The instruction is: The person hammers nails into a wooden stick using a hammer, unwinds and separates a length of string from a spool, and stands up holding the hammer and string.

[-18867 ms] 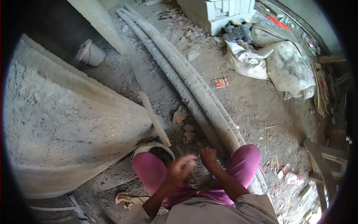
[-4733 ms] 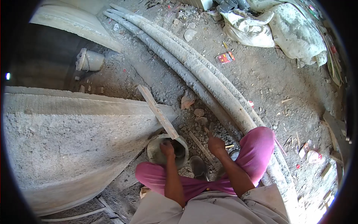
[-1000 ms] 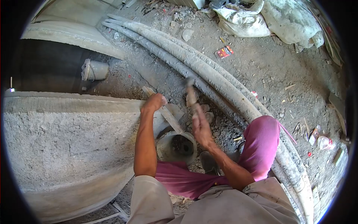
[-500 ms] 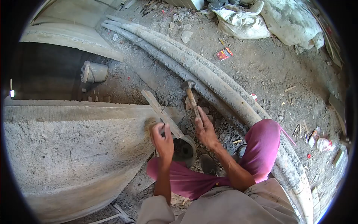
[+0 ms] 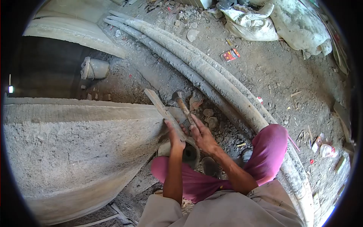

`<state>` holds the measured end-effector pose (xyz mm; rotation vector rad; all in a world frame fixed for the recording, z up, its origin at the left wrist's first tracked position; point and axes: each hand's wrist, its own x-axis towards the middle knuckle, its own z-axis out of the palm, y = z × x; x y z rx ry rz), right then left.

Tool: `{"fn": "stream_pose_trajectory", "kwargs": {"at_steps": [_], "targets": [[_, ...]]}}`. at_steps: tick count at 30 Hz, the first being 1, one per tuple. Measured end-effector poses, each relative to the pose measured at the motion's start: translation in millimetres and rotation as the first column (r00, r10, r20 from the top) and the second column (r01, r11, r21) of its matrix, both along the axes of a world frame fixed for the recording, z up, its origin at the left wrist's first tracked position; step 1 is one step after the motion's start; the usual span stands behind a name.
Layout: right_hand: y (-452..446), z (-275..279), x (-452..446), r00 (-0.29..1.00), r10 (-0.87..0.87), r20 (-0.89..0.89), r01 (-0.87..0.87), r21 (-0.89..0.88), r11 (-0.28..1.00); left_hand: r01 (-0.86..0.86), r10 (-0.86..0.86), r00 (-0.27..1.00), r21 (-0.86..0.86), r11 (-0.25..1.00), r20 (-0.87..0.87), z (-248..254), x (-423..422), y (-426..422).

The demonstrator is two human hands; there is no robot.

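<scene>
My right hand point(image 5: 203, 136) is closed around the wooden handle of a hammer point(image 5: 183, 105), whose metal head points away from me. My left hand point(image 5: 175, 135) grips the lower part of a narrow wooden strip point(image 5: 158, 104), thumb on the near left side and fingertips showing on the right. The strip slants across the end of a rough concrete block point(image 5: 87, 147). Under my left hand sits a round container with a dark inside point(image 5: 191, 154), partly covered by the strip and my knee.
Long dusty pipes point(image 5: 211, 68) curve past on the right. A dirty bucket point(image 5: 95, 69) lies tipped by a dark opening. White sacks point(image 5: 257, 22), a red packet point(image 5: 230, 55) and a plastic bottle point(image 5: 328, 151) rest on the rubble-strewn ground.
My left hand has moved right and taken hold of the wooden strip. The hammer in my right hand has shifted left, closer to the strip.
</scene>
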<state>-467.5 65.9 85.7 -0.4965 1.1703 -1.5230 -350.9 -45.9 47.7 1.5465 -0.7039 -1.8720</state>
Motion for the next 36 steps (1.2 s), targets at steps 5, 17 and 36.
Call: {"fn": "stream_pose_trajectory", "kwargs": {"at_steps": [5, 17, 36], "targets": [[3, 14, -20, 0.967, -0.232, 0.110, 0.222, 0.100, 0.970, -0.094, 0.094, 0.990, -0.004, 0.996, 0.107, 10, -9, 6], [0, 9, -16, 0.926, -0.373, 0.056, 0.368, 0.078, 0.927, -0.053, 0.053, 0.998, -0.021, 0.998, 0.016, 4, -7, 3], [-2, -10, 6, 0.985, -0.035, -0.171, 0.036, 0.003, 0.999, -0.046, 0.046, 0.995, -0.010, 0.999, 0.093, 9, -13, -1]]}}
